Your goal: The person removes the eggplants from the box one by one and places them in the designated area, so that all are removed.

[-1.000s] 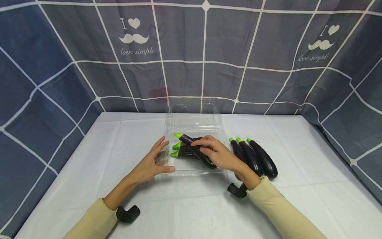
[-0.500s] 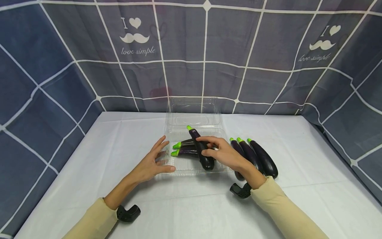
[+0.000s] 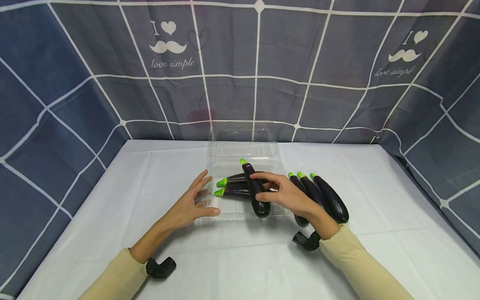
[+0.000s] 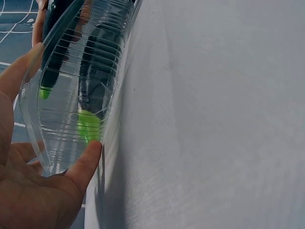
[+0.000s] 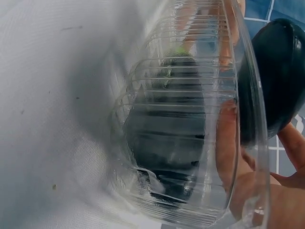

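A clear plastic clamshell box point(image 3: 232, 210) stands on the white cloth, its lid point(image 3: 243, 143) raised at the back. Two eggplants lie crosswise inside, a rear eggplant point(image 3: 234, 179) and a front eggplant point(image 3: 234, 191), green stem ends to the left. Above them my right hand point(image 3: 283, 192) holds another eggplant point(image 3: 259, 200) between thumb and fingers, stem end pointing away. In the right wrist view this held eggplant point(image 5: 276, 71) is over the rim. My left hand point(image 3: 193, 206) spreads straight fingers at the box's left side; its thumb point(image 4: 88, 164) touches the wall.
To the right of the box, three eggplants point(image 3: 330, 200) lie side by side on the cloth point(image 3: 225, 262), partly behind my right forearm. A grey checked curtain point(image 3: 232, 100) rises behind and on both sides. Each wrist carries a black camera mount point(image 3: 161, 268).
The held eggplant has turned from slanting left to pointing nearly straight away. My right hand has shifted slightly right with it. The left hand has stayed in place.
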`<state>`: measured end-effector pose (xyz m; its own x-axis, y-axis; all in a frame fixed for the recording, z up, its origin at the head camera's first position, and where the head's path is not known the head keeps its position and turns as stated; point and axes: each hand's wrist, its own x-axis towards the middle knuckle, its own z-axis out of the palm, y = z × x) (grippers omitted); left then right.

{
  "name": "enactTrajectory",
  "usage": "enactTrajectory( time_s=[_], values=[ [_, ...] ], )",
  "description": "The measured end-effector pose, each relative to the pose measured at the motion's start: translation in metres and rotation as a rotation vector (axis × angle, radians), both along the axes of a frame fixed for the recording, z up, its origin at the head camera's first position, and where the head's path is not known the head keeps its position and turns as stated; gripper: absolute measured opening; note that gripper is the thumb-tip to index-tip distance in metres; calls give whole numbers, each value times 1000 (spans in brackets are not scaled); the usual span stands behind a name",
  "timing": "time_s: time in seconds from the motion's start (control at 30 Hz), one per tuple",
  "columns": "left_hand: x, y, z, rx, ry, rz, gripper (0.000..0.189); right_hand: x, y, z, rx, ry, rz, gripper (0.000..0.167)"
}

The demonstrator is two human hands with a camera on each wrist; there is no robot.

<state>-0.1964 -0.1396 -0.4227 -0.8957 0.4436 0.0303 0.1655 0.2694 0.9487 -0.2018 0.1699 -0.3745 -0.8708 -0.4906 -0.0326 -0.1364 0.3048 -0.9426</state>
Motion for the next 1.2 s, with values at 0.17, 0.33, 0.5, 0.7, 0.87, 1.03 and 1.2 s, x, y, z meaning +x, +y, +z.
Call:
enactTrajectory(
  time_s=[0.17, 0.33, 0.5, 0.7, 0.87, 1.03, 1.2],
  values=[
    [0, 0, 0, 0, 2, 1, 101, 0, 0, 0, 25, 40, 0, 52],
    [1, 0, 0, 6, -1, 0, 101, 2, 0, -1, 30, 59, 2, 51],
    [1, 0, 0, 10, -2, -1, 101, 3, 1, -2, 4, 43, 8, 53],
    [0, 0, 0, 6, 0, -1, 103, 4, 3, -2, 20, 47, 10, 52],
    [0, 0, -1, 17, 3, -7, 103, 6, 8, 1, 49, 83, 7, 50],
    [1, -1, -1, 22, 6, -12, 102, 10, 18, 4, 92, 136, 3, 50],
    [0, 0, 0, 16, 10, -13, 104, 16, 34, 6, 128, 188, 4, 50]
  ],
)
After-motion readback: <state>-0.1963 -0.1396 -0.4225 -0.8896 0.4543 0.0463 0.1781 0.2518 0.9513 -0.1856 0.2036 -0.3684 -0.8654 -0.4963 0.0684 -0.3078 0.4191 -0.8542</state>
